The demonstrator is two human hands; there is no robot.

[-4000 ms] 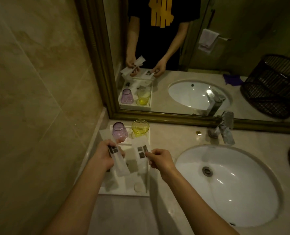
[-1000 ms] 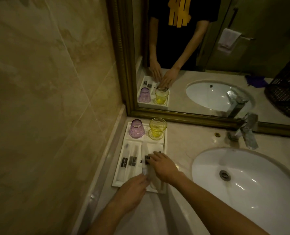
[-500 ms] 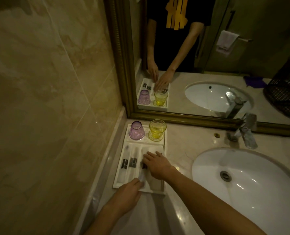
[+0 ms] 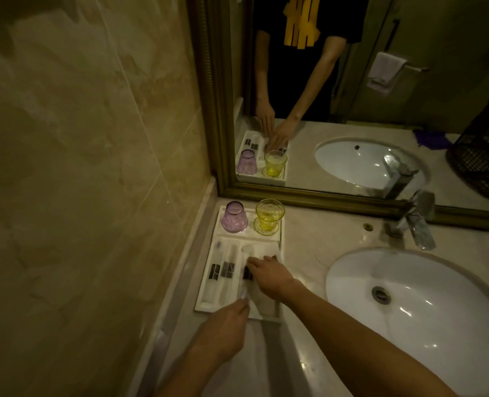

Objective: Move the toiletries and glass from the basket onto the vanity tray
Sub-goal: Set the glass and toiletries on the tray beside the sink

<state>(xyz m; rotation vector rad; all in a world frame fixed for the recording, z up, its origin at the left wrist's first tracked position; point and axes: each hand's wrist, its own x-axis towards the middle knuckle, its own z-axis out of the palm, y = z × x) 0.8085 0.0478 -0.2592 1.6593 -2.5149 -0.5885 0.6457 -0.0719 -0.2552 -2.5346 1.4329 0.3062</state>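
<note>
A white vanity tray point(image 4: 206, 285) lies on the counter against the left wall. At its far end stand a purple glass point(image 4: 234, 217), upside down, and a yellow glass point(image 4: 269, 216), upright. Two white toiletry packets point(image 4: 221, 270) with dark labels lie side by side in the tray's left slots. My right hand point(image 4: 269, 275) rests flat on further white packets point(image 4: 261, 249) on the tray's right side. My left hand point(image 4: 226, 329) pinches the near end of one of those packets at the tray's front edge.
A white sink basin point(image 4: 417, 310) fills the counter to the right, with a chrome tap point(image 4: 417, 222) behind it. The gold-framed mirror point(image 4: 220, 116) reflects a dark wire basket point(image 4: 483, 150) and a person's arms. A marble wall point(image 4: 80, 167) bounds the left.
Four seconds ago both hands held packets above the tray. They now lie in it. In the last second my right hand slid slightly left on the packets and my left hand stayed at the near end.
</note>
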